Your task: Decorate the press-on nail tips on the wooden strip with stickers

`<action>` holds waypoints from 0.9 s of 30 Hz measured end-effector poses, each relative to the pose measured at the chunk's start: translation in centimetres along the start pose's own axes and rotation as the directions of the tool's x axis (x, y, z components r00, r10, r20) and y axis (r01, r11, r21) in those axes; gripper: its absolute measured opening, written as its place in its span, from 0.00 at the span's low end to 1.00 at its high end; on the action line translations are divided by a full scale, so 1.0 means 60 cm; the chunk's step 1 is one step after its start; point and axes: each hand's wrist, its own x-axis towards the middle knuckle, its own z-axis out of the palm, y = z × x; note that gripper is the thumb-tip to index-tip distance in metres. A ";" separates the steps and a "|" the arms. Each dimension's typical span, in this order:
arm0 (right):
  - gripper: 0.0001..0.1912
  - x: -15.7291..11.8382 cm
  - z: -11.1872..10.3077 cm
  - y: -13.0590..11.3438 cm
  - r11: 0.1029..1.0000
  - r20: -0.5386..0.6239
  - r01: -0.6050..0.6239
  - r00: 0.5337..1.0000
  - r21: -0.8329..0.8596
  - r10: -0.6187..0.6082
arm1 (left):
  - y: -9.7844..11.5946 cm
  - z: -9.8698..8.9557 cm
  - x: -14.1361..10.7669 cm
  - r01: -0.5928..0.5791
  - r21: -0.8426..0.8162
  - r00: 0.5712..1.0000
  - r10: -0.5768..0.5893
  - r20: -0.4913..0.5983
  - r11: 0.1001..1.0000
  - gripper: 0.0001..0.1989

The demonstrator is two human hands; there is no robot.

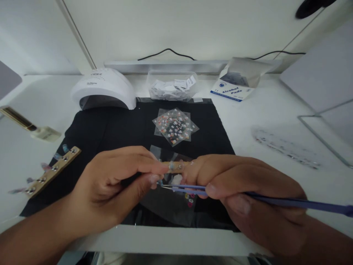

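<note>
One pair of blue tweezers [264,199] points left, long axis nearly crosswise.

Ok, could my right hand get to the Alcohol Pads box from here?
Probably yes: the Alcohol Pads box stands beyond your right hand, toward the back of the white tabletop, and nothing seems to stand between them. That hand does hold purple tweezers, so it may need to put them down first.
</note>
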 end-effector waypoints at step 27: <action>0.13 -0.004 -0.004 -0.002 0.992 -0.008 0.067 0.998 -0.106 -0.069 | -0.006 0.009 0.000 0.115 0.121 0.977 -0.090 -0.194 0.986 0.10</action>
